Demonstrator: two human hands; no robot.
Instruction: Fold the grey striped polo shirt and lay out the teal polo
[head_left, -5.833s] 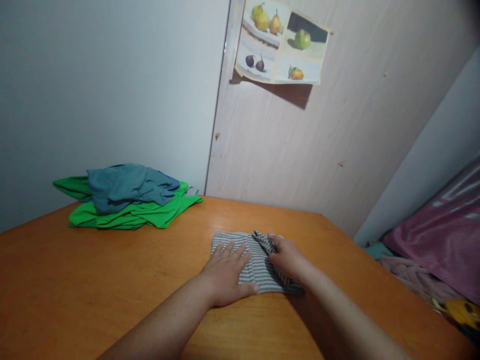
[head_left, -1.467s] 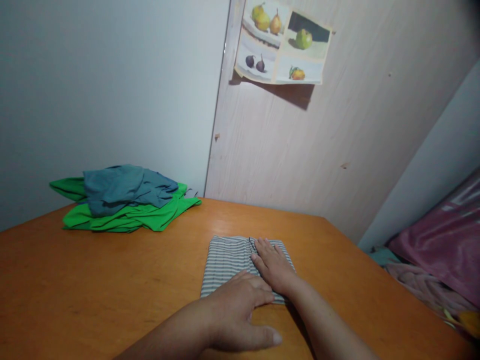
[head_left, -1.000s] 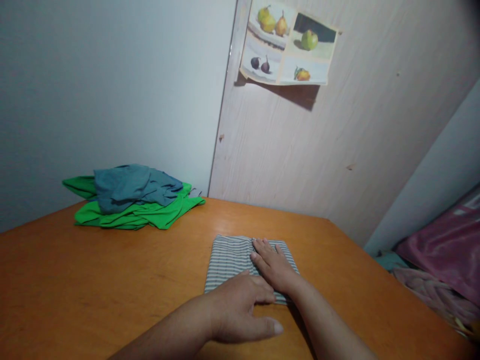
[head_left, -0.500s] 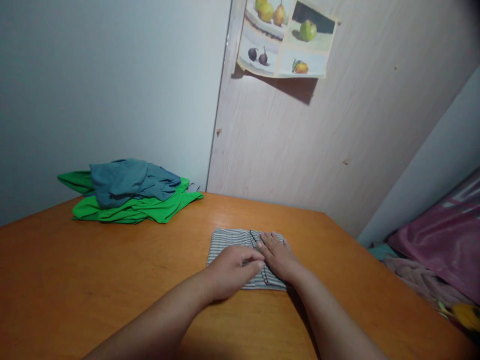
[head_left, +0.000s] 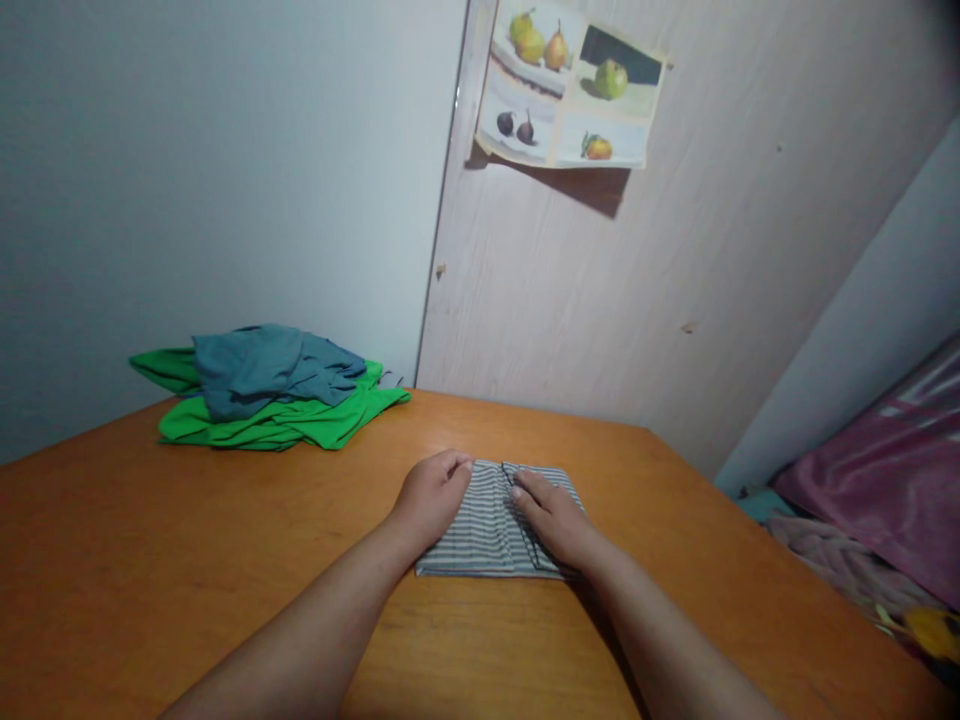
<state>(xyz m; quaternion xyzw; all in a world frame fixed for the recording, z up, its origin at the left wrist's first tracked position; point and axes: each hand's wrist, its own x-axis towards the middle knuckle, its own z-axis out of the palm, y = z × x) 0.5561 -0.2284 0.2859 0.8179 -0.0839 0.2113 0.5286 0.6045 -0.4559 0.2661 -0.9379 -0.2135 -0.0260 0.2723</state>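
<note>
Striped cloth (head_left: 487,525) folded flat on the worktop (head_left: 225,560), right of the clothes pile (head_left: 255,370) and nearer the wearer. Left hand (head_left: 435,495) curled over the pile-side edge; can't tell if it's pinching fabric. Right hand (head_left: 551,515) palm-down, fingers loosely spread, on the edge away from the pile. Risk: uneven pull or light pressure could skew layers, rucking the fold.

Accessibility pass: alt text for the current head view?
A person's left hand touches the left edge of a folded gray-striped cloth on an orange table, the right hand resting on its right part. Behind, to the left, lies a rumpled green and blue-gray cloth pile; fruit pictures hang on a wood-grain panel.
</note>
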